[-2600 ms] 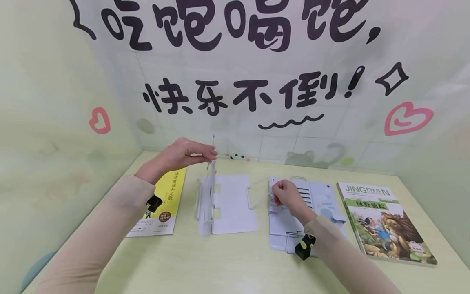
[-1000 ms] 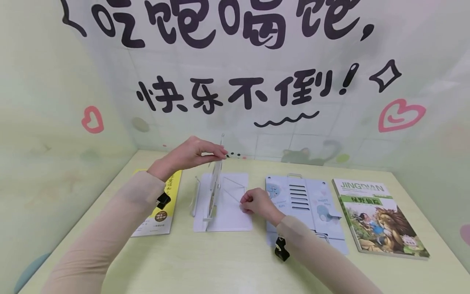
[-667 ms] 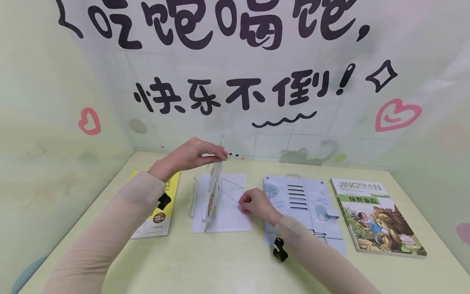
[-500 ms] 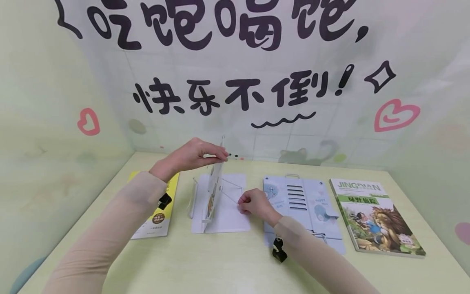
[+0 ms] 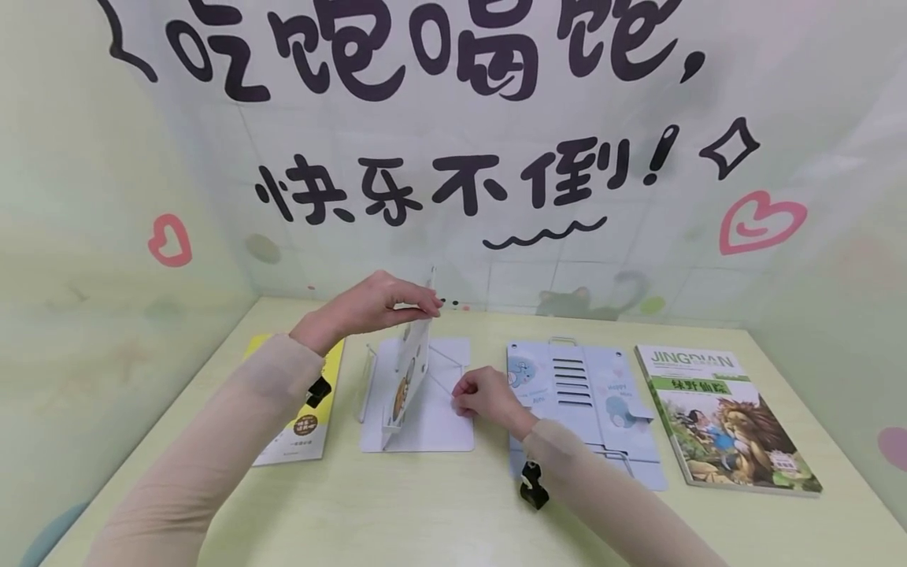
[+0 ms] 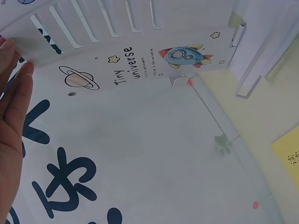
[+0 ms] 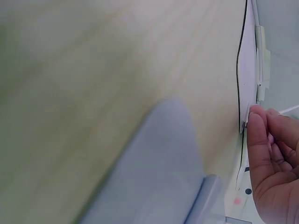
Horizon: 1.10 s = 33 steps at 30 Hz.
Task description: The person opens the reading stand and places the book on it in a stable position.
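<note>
A white metal book stand stands in the middle of the table, its printed panel point(image 5: 411, 370) raised above the flat base plate point(image 5: 446, 433). My left hand point(image 5: 379, 305) pinches the panel's top edge between thumb and fingers. The left wrist view shows a rocket and "Tiny universe" print on that panel point(image 6: 105, 70). My right hand point(image 5: 489, 398) is low at the base's right side, thumb and forefinger pinching the thin wire support point(image 5: 441, 381). In the right wrist view the right fingertips point(image 7: 257, 116) meet beside the base; the wire's hinge ends are hard to see.
A second, blue-white book stand point(image 5: 594, 421) lies flat at right, partly under the right forearm. Beyond it lies a book with a lion cover point(image 5: 744, 429). A yellow book point(image 5: 322, 409) lies at left, partly behind the left arm. Printed walls point(image 5: 368, 260) enclose the table.
My right hand has moved left from above the flat stand, bringing the wire support in over the base. The held panel now shows more of its printed face; the left hand keeps its pinch.
</note>
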Tool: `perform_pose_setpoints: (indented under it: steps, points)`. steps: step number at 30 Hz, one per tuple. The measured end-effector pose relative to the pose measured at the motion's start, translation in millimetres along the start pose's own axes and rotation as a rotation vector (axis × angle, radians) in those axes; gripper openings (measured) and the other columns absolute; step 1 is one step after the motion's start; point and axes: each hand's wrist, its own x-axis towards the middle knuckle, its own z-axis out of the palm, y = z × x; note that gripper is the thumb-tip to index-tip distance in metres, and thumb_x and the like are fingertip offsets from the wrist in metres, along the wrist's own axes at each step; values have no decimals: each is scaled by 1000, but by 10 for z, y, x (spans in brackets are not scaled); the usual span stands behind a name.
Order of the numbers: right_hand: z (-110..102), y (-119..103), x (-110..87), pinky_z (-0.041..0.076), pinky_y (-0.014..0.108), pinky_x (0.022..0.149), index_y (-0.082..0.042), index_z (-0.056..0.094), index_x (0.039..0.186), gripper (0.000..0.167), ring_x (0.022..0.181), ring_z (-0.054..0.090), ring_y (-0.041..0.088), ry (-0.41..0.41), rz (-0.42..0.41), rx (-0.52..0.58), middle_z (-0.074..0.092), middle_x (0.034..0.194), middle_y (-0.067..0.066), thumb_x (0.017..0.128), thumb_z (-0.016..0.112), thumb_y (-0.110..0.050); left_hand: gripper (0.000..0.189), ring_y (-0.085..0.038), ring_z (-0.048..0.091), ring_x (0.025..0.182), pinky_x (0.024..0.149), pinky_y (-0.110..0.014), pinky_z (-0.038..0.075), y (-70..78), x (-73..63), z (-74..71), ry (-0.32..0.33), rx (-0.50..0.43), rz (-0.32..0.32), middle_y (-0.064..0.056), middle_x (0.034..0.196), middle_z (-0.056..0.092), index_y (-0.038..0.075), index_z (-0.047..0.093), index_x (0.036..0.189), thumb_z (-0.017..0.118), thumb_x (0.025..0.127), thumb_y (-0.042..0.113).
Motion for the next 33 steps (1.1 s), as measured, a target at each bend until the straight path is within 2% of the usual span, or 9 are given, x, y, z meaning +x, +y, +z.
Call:
perform_pose_setpoints:
  steps: [6, 15, 22, 33]
  points:
    - [14, 5, 7, 54, 22, 59, 3, 68, 83, 3, 60, 60, 9, 1, -20, 4, 66, 71, 7, 84, 66, 2, 15, -21, 63, 108, 91, -33, 51, 8, 28, 27, -6, 12, 14, -3, 103, 72, 11, 74, 95, 68, 84, 2]
    - [45, 30, 29, 54, 22, 58, 3, 67, 82, 5, 58, 59, 9, -16, -20, 36, 65, 69, 7, 85, 63, 5, 14, -21, 65, 104, 89, -30, 52, -3, 101, 108, -1, 56, 92, -3, 99, 73, 9, 74, 93, 69, 82, 2]
    - [46, 39, 14, 55, 24, 57, 6, 65, 84, 5, 57, 59, 10, -23, -5, 95, 64, 69, 9, 86, 61, 6, 14, -20, 65, 105, 89, -30, 52, -15, 126, 137, -20, 54, 76, -3, 100, 72, 10, 73, 94, 68, 84, 2]
    - [58, 38, 7, 55, 23, 58, 6, 65, 85, 4, 57, 59, 9, -19, 19, 105, 64, 70, 8, 86, 61, 6, 14, -20, 64, 107, 89, -30, 52, 10, 130, 169, -17, 37, 49, -3, 101, 72, 10, 74, 96, 67, 85, 4]
